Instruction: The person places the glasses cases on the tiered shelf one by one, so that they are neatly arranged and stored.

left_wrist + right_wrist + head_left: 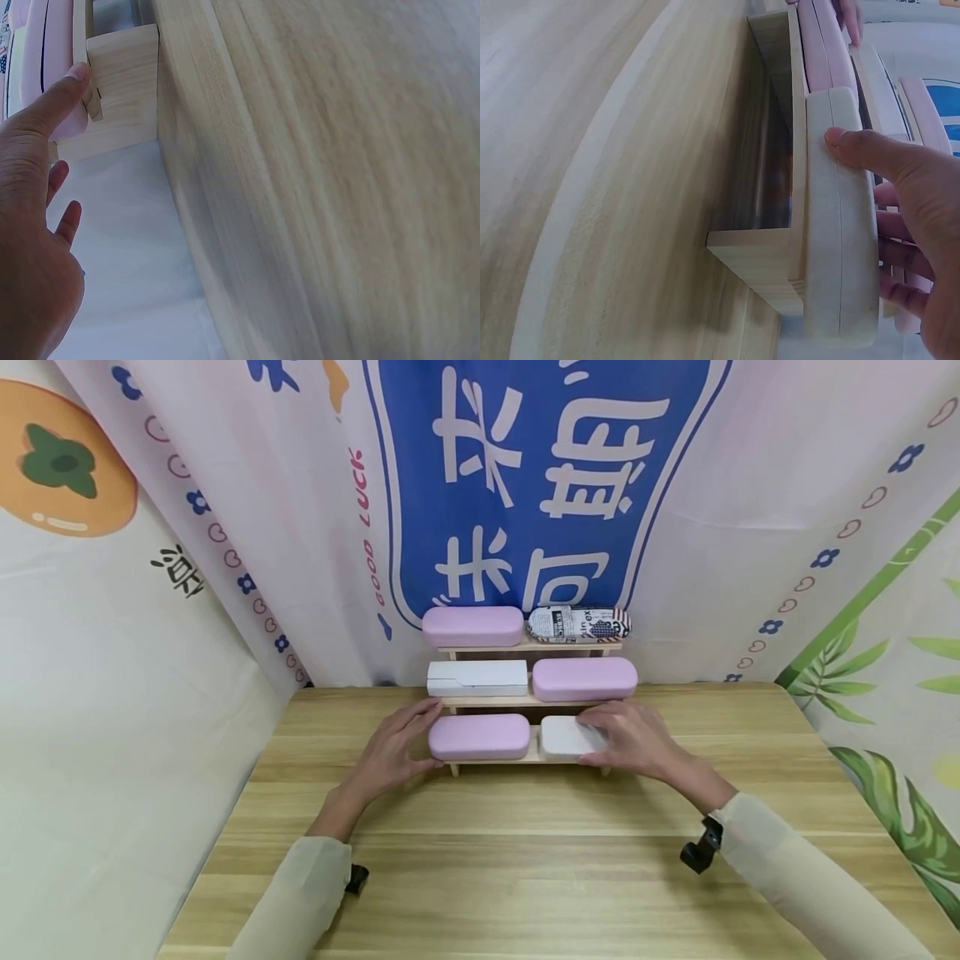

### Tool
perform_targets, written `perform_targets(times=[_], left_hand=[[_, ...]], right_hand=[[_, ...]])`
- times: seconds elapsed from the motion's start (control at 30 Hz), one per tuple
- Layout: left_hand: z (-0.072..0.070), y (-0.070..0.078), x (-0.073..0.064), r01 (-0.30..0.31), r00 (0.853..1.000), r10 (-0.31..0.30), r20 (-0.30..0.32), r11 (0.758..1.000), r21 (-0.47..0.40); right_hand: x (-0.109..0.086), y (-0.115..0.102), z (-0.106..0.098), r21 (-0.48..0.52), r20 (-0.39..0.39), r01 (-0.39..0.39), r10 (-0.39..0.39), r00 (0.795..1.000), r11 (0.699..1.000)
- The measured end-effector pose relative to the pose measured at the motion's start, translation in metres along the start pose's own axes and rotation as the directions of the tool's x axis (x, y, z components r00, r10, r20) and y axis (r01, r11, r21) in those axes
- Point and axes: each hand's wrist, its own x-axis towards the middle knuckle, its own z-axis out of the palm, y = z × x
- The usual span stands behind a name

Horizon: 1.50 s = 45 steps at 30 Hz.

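A stepped wooden stand (534,755) with three tiers carries several glasses cases. My right hand (633,737) grips the small white glasses case (561,735) at the right of the lowest tier. Its thumb lies on the front face, as the right wrist view shows (840,202), with the other fingers behind. My left hand (390,747) is spread round the left end of the stand, beside the lowest pink glasses case (480,737). In the left wrist view its thumb (64,94) touches the front edge near that case; the other fingertips are partly hidden.
The middle tier holds a white box-shaped case (477,678) and a pink case (585,678). On top sit another pink case (472,626) and a newsprint-patterned case (579,625). A printed cloth (750,527) hangs behind the wooden table (517,877).
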Motion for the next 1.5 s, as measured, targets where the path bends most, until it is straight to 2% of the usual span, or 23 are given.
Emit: perform_targets(times=[0.23,0.5,1.0,1.5], left_hand=[[0.0012,-0.0017,0.0006,-0.02,1.0,0.02,-0.013,1.0,0.014],[-0.0006,-0.0008,-0.0003,-0.011,1.0,0.011,-0.003,1.0,0.02],[-0.0002,0.0004,-0.0008,-0.01,1.0,0.01,-0.003,1.0,0.017],[-0.001,0.0014,-0.0001,0.025,0.999,-0.025,0.03,1.0,0.008]], right_hand=[[0.0041,-0.0005,-0.0003,0.002,0.019,0.015,-0.015,1.0,1.0],[0.005,-0.0023,0.0029,0.014,0.01,0.017,-0.017,1.0,1.0],[0.0073,-0.009,0.0012,0.016,0.043,-0.013,0.013,0.999,1.0],[0.0058,-0.0095,0.0025,0.022,0.03,-0.021,0.02,0.999,1.0]])
